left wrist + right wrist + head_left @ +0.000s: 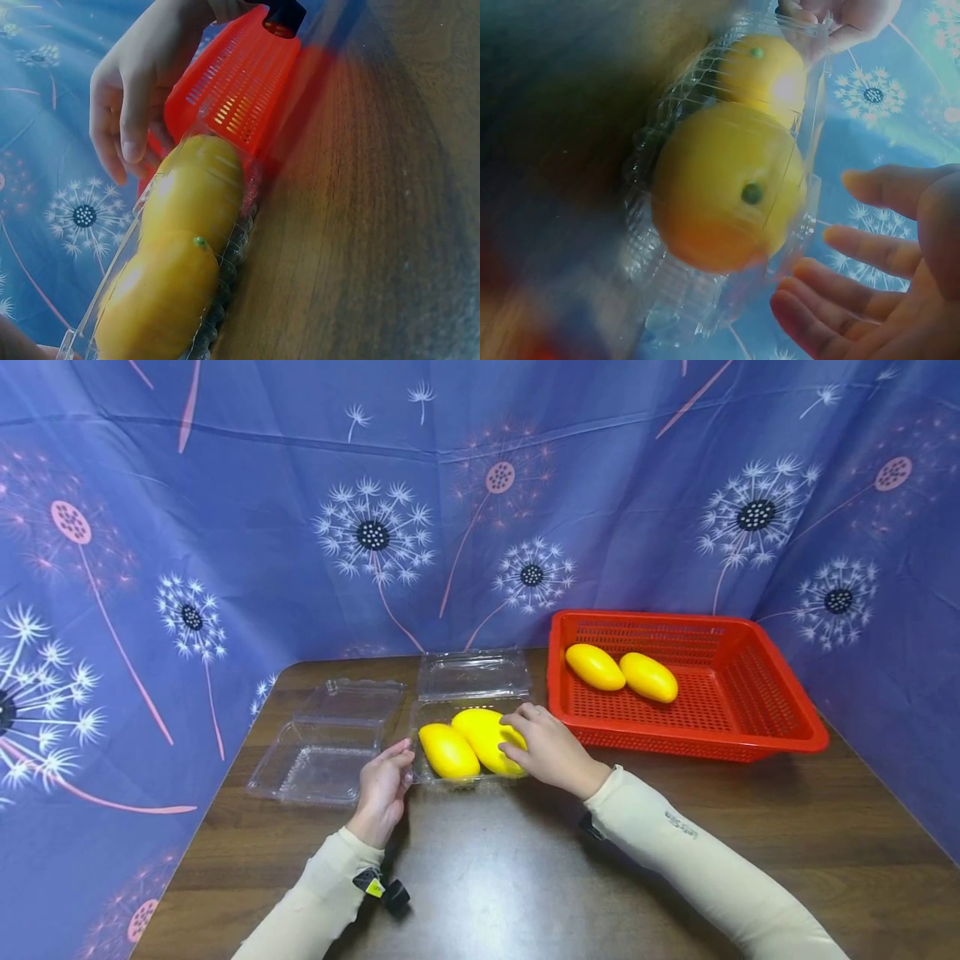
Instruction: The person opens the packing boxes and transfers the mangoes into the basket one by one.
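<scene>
Two yellow mangoes, a left one (448,752) and a right one (476,731), lie side by side in a clear plastic clamshell container (431,710). Its lid (474,675) is folded back toward the curtain. My left hand (385,789) pinches the left edge of this container between thumb and fingers. Over the right mango hovers my right hand (553,750), fingers spread and slightly bent. In the right wrist view, a gap shows between the right hand's fingers (877,247) and the larger-looking mango (720,187), and nothing is in that hand.
A red plastic basket (675,739) at the back right holds two more mangoes, one left (595,667) and one right (649,677). Left of the filled container stands another clear clamshell (322,768) with its lid up. Behind the wooden table (480,877) hangs a blue dandelion-print curtain (285,527).
</scene>
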`<state>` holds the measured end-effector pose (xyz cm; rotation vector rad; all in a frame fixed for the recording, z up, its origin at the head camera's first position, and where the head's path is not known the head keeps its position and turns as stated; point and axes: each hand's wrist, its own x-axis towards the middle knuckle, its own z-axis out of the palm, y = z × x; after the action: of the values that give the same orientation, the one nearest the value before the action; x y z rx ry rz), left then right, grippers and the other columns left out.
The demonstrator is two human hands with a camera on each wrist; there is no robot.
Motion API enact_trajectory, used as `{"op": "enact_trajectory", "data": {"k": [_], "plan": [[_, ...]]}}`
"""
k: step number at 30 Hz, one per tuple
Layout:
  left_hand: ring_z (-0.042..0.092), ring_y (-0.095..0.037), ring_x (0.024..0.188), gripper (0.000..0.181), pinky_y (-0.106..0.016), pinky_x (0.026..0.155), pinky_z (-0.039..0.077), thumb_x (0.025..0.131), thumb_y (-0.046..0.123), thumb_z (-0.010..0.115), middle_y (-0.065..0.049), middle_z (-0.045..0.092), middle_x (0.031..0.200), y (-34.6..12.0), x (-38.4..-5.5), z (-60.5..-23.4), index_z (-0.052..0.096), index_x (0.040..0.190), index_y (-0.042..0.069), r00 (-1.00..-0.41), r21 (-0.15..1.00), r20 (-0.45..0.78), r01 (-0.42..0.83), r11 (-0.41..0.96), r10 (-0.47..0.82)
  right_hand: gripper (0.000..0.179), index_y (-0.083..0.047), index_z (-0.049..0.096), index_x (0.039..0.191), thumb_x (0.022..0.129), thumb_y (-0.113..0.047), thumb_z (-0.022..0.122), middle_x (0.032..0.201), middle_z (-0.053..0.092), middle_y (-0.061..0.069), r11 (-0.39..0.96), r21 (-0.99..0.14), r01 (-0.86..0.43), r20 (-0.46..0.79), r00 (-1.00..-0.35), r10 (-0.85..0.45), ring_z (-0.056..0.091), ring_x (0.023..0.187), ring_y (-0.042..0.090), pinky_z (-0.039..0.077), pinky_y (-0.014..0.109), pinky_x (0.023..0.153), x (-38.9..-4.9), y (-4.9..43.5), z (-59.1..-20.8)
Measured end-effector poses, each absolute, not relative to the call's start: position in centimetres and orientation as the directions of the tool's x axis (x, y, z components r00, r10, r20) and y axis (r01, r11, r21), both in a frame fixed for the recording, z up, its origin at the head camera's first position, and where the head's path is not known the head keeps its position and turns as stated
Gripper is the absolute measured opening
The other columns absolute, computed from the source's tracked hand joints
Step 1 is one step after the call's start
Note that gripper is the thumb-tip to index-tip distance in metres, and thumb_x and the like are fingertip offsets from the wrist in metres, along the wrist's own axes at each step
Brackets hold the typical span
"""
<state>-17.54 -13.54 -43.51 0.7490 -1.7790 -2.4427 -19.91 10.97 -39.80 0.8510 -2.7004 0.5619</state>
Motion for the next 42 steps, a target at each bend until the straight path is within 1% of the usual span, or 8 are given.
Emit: {"op": "enact_trajectory", "data": {"k": [8, 13, 21, 24, 32, 35, 39, 42], "plan": [[0.043, -0.001, 0.061, 0.042, -0.010, 0.051, 0.036, 0.092, -0.003, 0.053, 0.008, 0.056, 0.083, -13.5, -17.4, -43.6, 0.050, 0.133, -0.010, -0.886, 0.903, -0.357, -0.247, -0.351, -0.296, 0.056, -0.002, 0.061, 0.124, 0.082, -0.036, 0.077, 0.109, 0.059, 0.014, 0.789, -0.236, -0.568, 0.230, -0.821, -0.522, 0.055, 0.094, 0.027, 0.052, 0.038, 0.083, -20.5, 9.8, -40.0], [0.043, -0.001, 0.063, 0.042, -0.010, 0.051, 0.036, 0.093, -0.001, 0.054, 0.009, 0.058, 0.087, -13.4, -17.3, -43.7, 0.050, 0.134, -0.009, -0.887, 0.903, -0.358, -0.250, -0.350, -0.292, 0.064, -0.001, 0.057, 0.127, 0.080, -0.039, 0.078, 0.109, 0.058, 0.019, 0.801, -0.222, -0.556, 0.175, -0.831, -0.528, 0.055, 0.093, 0.032, 0.052, 0.042, 0.083, -20.7, 9.4, -40.1], [0.042, -0.001, 0.062, 0.042, -0.010, 0.051, 0.035, 0.093, 0.000, 0.054, 0.008, 0.058, 0.089, -13.5, -17.3, -43.6, 0.050, 0.134, -0.009, -0.889, 0.904, -0.355, -0.247, -0.348, -0.291, 0.072, 0.001, 0.052, 0.130, 0.077, -0.039, 0.080, 0.103, 0.059, 0.021, 0.816, -0.213, -0.537, 0.077, -0.842, -0.534, 0.055, 0.086, 0.031, 0.051, 0.041, 0.076, -21.1, 8.7, -39.8], [0.042, -0.001, 0.062, 0.042, -0.010, 0.051, 0.036, 0.093, 0.000, 0.055, 0.007, 0.057, 0.087, -13.4, -17.3, -43.6, 0.050, 0.134, -0.010, -0.888, 0.905, -0.354, -0.247, -0.347, -0.293, 0.076, 0.002, 0.050, 0.132, 0.076, -0.038, 0.081, 0.104, 0.060, 0.022, 0.826, -0.216, -0.520, 0.040, -0.850, -0.525, 0.056, 0.089, 0.032, 0.051, 0.042, 0.077, -21.4, 8.5, -39.7], [0.043, 0.000, 0.062, 0.042, -0.011, 0.052, 0.036, 0.093, 0.000, 0.055, 0.008, 0.058, 0.089, -13.5, -17.3, -43.6, 0.050, 0.134, -0.010, -0.887, 0.902, -0.360, -0.251, -0.352, -0.289, 0.090, 0.002, 0.039, 0.142, 0.075, -0.039, 0.081, 0.119, 0.064, 0.022, 0.851, -0.237, -0.469, -0.075, -0.864, -0.497, 0.057, 0.109, 0.038, 0.049, 0.048, 0.095, -22.1, 7.7, -39.5], [0.043, 0.000, 0.062, 0.043, -0.010, 0.052, 0.036, 0.093, 0.000, 0.055, 0.008, 0.059, 0.090, -13.5, -17.3, -43.6, 0.049, 0.134, -0.010, -0.889, 0.902, -0.358, -0.249, -0.352, -0.287, 0.092, 0.001, 0.037, 0.142, 0.073, -0.040, 0.082, 0.115, 0.065, 0.019, 0.858, -0.248, -0.451, -0.118, -0.865, -0.489, 0.058, 0.107, 0.036, 0.050, 0.047, 0.092, -22.5, 7.4, -39.5], [0.043, 0.000, 0.062, 0.043, -0.010, 0.052, 0.036, 0.093, 0.000, 0.054, 0.007, 0.058, 0.091, -13.5, -17.3, -43.5, 0.048, 0.135, -0.010, -0.890, 0.902, -0.357, -0.250, -0.352, -0.284, 0.094, -0.002, 0.034, 0.143, 0.072, -0.039, 0.083, 0.112, 0.062, 0.018, 0.874, -0.271, -0.403, -0.198, -0.865, -0.460, 0.058, 0.105, 0.033, 0.052, 0.047, 0.089, -23.0, 7.1, -39.3], [0.042, 0.000, 0.061, 0.043, -0.010, 0.052, 0.036, 0.093, 0.000, 0.054, 0.007, 0.057, 0.088, -13.5, -17.3, -43.5, 0.048, 0.135, -0.010, -0.889, 0.901, -0.360, -0.252, -0.355, -0.282, 0.096, -0.004, 0.031, 0.145, 0.072, -0.039, 0.084, 0.118, 0.060, 0.019, 0.888, -0.277, -0.367, -0.247, -0.866, -0.435, 0.057, 0.110, 0.033, 0.051, 0.048, 0.092, -23.4, 7.0, -39.1]]}}
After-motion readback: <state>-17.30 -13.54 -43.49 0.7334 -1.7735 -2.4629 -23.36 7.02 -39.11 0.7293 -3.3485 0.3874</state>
